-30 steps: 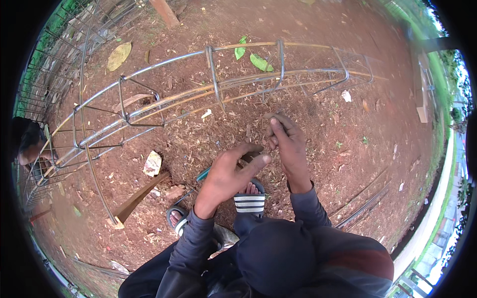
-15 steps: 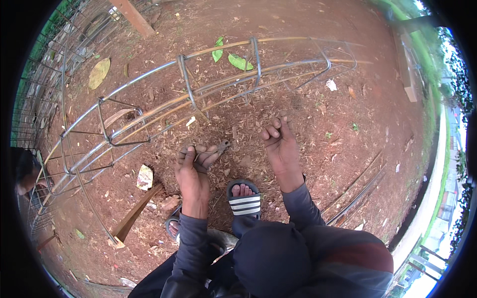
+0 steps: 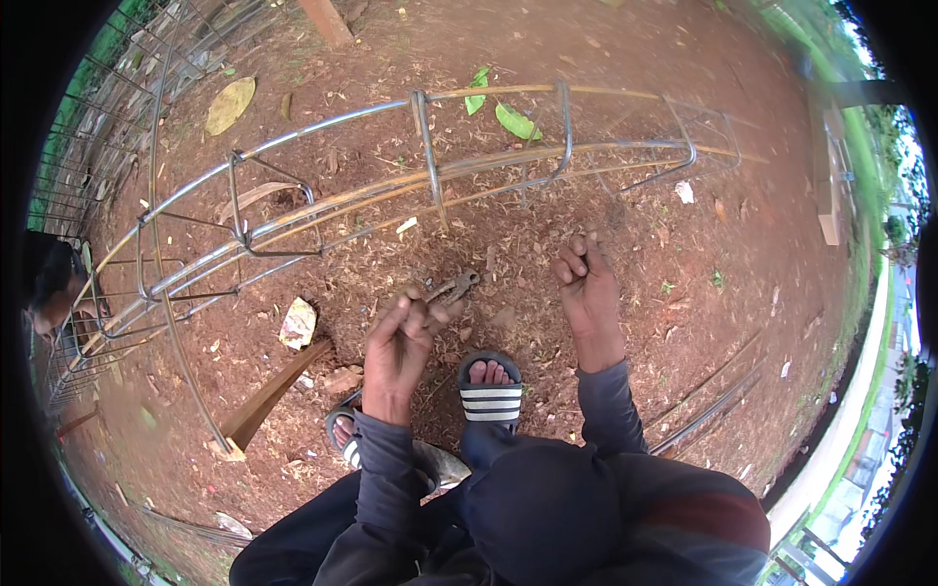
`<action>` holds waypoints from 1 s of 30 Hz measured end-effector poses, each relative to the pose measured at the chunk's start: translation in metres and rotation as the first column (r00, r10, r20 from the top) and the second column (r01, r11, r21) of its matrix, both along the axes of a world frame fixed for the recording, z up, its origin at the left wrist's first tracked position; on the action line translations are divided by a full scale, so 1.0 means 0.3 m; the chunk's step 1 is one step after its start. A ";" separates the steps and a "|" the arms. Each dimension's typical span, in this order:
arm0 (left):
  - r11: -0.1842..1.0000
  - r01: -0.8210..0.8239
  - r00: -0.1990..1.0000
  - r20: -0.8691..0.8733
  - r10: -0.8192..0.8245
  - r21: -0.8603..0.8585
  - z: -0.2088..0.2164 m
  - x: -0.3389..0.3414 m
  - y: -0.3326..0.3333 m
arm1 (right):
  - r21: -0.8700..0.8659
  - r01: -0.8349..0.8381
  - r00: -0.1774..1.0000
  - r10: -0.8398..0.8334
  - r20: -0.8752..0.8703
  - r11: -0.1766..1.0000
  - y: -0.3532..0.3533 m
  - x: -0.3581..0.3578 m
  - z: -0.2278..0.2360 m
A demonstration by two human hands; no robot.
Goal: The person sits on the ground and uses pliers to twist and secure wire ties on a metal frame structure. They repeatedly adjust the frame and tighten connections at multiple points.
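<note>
A pair of pincers point(image 3: 463, 283) is gripped in my left hand point(image 3: 400, 340), its jaws pointing up and to the right over the soil. To the right, my right hand point(image 3: 589, 293) is raised with its fingertips pinched together; whatever they hold, if anything, is too small to make out. Beyond both hands lies a long rebar cage point(image 3: 342, 200), made of lengthwise steel bars with bent stirrups around them. One stirrup point(image 3: 430, 146) stands on the bars ahead of my left hand. Neither hand touches the cage.
A wooden piece point(image 3: 269, 400) props up the near left, beside a crumpled wrapper point(image 3: 298, 323). Another person point(image 3: 59, 283) is at the far left end of the cage. Loose rods point(image 3: 708, 415) lie at the right. A brick-coloured post point(image 3: 325, 21) stands at the top.
The view has shifted, so the cage and ground appear farther right. My left hand has turned slightly with the pincers; my right hand stays pinched.
</note>
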State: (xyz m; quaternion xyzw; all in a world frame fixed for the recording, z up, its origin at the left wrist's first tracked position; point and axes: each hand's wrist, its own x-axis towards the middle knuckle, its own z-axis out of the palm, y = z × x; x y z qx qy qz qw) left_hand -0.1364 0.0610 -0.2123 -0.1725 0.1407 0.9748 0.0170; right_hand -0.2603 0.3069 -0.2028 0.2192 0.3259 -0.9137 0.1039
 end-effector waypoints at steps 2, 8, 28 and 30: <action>0.933 -0.298 0.954 0.062 0.292 0.200 -0.028 0.009 0.047 | -0.057 0.072 0.995 -0.075 -0.060 0.996 -0.017 -0.005 -0.014; 0.936 -0.072 0.837 0.489 0.244 -0.344 -0.088 0.044 0.088 | 0.285 0.097 0.993 -0.072 -0.098 0.954 -0.060 -0.020 0.039; -0.052 0.191 0.980 0.188 0.065 -0.980 0.124 0.054 0.190 | 0.851 0.472 0.594 0.797 -0.115 -0.229 -0.015 -0.233 0.412; -0.070 0.195 0.980 0.191 0.057 -0.978 0.101 0.045 0.194 | 0.834 0.457 0.522 0.852 0.030 -0.309 -0.015 -0.363 0.433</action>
